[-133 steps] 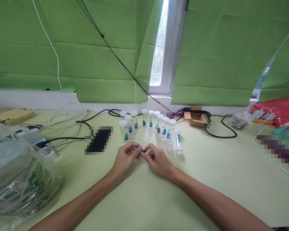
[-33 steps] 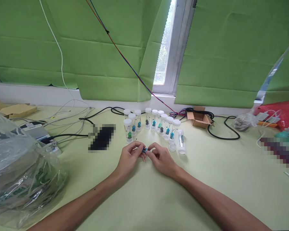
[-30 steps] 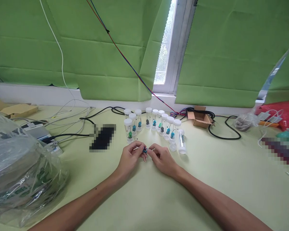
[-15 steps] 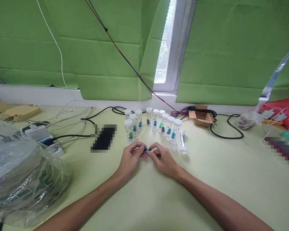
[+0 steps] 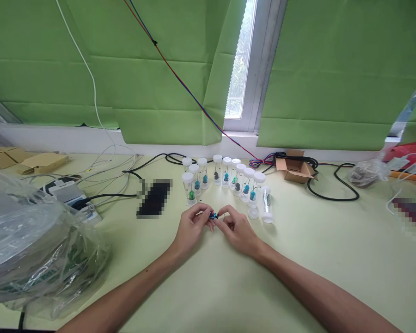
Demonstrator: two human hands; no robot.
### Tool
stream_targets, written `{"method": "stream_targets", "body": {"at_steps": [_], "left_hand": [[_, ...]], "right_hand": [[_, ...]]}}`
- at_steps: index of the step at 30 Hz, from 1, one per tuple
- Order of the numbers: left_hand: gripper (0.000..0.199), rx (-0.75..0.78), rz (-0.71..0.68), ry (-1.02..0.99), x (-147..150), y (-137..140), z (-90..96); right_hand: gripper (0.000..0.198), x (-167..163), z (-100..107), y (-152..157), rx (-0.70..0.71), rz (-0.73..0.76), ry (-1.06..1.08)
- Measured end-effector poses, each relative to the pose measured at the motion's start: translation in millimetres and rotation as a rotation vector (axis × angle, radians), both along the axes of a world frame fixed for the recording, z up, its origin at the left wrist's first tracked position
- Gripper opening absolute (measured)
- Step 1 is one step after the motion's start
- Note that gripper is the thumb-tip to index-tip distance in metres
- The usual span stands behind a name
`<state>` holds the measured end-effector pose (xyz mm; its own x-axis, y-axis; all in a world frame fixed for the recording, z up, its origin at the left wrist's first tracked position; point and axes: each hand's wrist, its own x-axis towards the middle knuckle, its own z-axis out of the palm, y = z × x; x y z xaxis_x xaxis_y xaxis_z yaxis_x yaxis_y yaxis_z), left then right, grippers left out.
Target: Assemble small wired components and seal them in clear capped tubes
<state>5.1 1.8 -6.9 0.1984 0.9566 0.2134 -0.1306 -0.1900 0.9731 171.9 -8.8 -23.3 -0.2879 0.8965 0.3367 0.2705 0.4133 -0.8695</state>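
Over the middle of the table, my left hand (image 5: 193,224) pinches a small blue part (image 5: 212,216) with dark bits on it, too small to make out its kind. My right hand (image 5: 238,231) meets it from the other side, thumb and forefinger closed at the part's dark end. Just beyond my hands stand several clear tubes (image 5: 188,187) with white caps, holding small blue, green or dark pieces with thin wires. To the right, a clear tube (image 5: 266,203) stands beside a loose white cap (image 5: 253,212).
A bulky thing in a clear plastic bag (image 5: 48,249) fills the left side. Behind it are a power strip (image 5: 72,203), cables and flattened cardboard (image 5: 38,163). An opened small box (image 5: 294,170) and a black cable (image 5: 333,199) lie at the back right.
The view has shifted slightly, so the scene sits a little further right. Both hands keep nearly the same pose around the blue part; its dark end shows more clearly by the right fingertips.
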Motion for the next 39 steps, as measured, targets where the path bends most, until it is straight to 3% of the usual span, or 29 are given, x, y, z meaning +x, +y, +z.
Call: {"method": "stream_targets", "body": {"at_steps": [3,8,13,27,34,39], "left_hand": [[0.021,0.006,-0.012,0.009,0.7,-0.3,-0.9],[0.02,0.018,-0.023,0.016,2.8,-0.6,-1.5],[0.02,0.032,0.0,0.007,3.6,-3.2,1.1],[0.023,0.038,0.028,0.081,6.4,-4.7,5.5],[0.023,0.025,0.013,0.069,8.2,-6.3,5.1],[0.024,0.038,0.043,0.087,6.8,-5.4,4.2]], "right_hand": [[0.018,0.2,-1.0,0.8,0.007,0.005,-0.018],[0.035,0.6,0.6,-0.9,-0.018,-0.008,-0.035],[0.021,1.7,1.3,-1.8,-0.028,-0.019,-0.016],[0.015,2.6,-1.6,-1.7,0.03,-0.02,-0.023],[0.043,1.7,2.3,-0.9,0.034,-0.061,-0.082],[0.026,2.7,2.5,-2.4,-0.016,-0.037,-0.029]]}}
